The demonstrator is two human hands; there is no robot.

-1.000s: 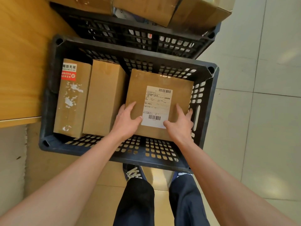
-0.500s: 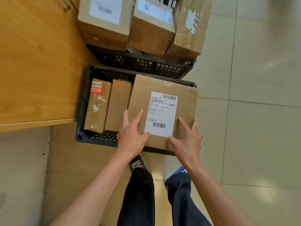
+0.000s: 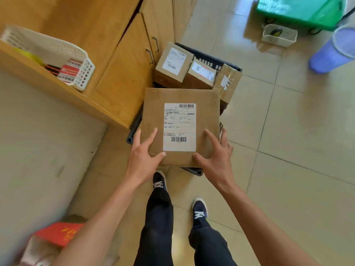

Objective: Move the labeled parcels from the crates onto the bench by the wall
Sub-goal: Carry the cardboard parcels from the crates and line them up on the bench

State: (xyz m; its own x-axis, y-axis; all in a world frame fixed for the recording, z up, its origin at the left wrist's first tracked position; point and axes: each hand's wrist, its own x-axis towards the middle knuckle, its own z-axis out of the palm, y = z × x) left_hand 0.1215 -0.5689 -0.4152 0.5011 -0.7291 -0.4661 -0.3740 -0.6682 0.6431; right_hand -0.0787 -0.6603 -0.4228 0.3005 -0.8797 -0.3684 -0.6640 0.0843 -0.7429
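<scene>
**Labeled parcel held in both hands over the near crate**

The flat cardboard parcel [image 3: 181, 127] sits at the centre of the view, face up, its white shipping label [image 3: 179, 127] with two barcodes pointing toward the camera. The left hand [image 3: 143, 156] grips its near left corner at 7 o'clock of the parcel, thumb curled onto the top face beside the label and fingers spread along the left edge. The right hand [image 3: 217, 158] clamps the near right corner at 5 o'clock, thumb on top and fingers reaching up the right edge.

Under the parcel only corners of the near black crate [image 3: 132, 131] show, at its 8 o'clock and 6 o'clock. At 12 o'clock the far black crate [image 3: 209, 59] carries three more cardboard parcels: a box with a white label [image 3: 173, 64], a box with a red-striped label [image 3: 203, 73] and a taped box [image 3: 227, 83], packed touching each other.

The wooden cabinet [image 3: 123, 73] stands at 10 o'clock, a white mesh basket [image 3: 63, 60] on its ledge. At 2 o'clock lie a small white basket [image 3: 279, 35], a green cart [image 3: 299, 10] and a purple bin [image 3: 334, 52]. Two dark sneakers [image 3: 199, 210] stand on the tiled floor [image 3: 297, 131] at 6 o'clock.
</scene>
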